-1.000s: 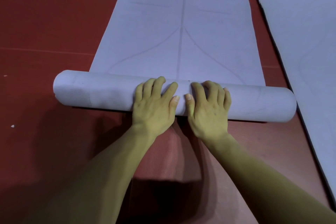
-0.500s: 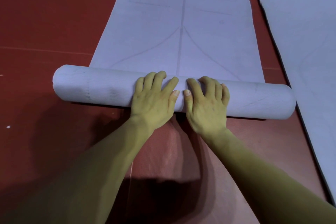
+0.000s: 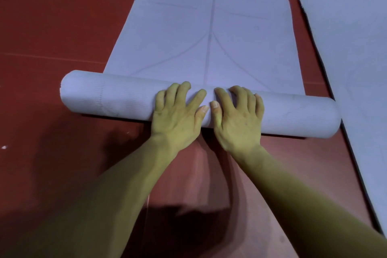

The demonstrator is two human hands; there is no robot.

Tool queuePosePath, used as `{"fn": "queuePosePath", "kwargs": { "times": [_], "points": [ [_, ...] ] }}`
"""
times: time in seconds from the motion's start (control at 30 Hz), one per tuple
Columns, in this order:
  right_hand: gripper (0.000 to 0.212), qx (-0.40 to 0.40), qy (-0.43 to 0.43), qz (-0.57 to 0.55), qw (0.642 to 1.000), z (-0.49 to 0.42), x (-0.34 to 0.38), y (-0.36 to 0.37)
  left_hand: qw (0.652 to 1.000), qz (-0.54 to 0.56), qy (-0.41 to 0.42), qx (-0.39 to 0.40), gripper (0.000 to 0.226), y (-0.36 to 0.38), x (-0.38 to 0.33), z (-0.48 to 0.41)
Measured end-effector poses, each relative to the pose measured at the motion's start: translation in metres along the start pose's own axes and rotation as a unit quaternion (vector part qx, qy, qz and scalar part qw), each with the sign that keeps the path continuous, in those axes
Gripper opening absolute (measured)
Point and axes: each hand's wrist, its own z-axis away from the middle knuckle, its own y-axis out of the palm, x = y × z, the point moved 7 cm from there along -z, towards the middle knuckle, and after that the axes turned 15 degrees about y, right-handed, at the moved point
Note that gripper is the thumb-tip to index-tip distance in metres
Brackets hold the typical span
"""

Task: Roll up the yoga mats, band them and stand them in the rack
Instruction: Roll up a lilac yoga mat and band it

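A pale lilac yoga mat (image 3: 209,27) lies on the red floor, its near end wound into a thick roll (image 3: 117,98) lying crosswise. My left hand (image 3: 178,115) and my right hand (image 3: 236,117) rest side by side on the middle of the roll. Their palms press down, the fingers are spread and curved over the top, and the thumbs almost touch. The flat part of the mat stretches away from me, with faint guide lines on it. No band or rack is in view.
A second pale mat (image 3: 356,58) lies flat on the right, its dark edge close to the roll's right end. Red textured floor (image 3: 52,27) surrounds the mats, with a small white speck (image 3: 4,147) at the left.
The roll has moved a little away from me along the mat, and both hands have travelled with it, staying in the middle.
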Motion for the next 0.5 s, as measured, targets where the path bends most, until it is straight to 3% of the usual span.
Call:
{"fn": "queuePosePath", "kwargs": {
  "times": [0.3,0.5],
  "points": [
    [0.047,0.020,-0.001,-0.043,0.999,0.004,0.001,-0.001,1.000,0.010,-0.019,0.016,0.043,0.004,0.003,-0.010],
    [0.043,-0.003,0.001,-0.022,1.000,-0.007,0.002,0.006,0.998,0.025,-0.033,-0.036,0.039,0.001,0.012,-0.014]
  ]
}}
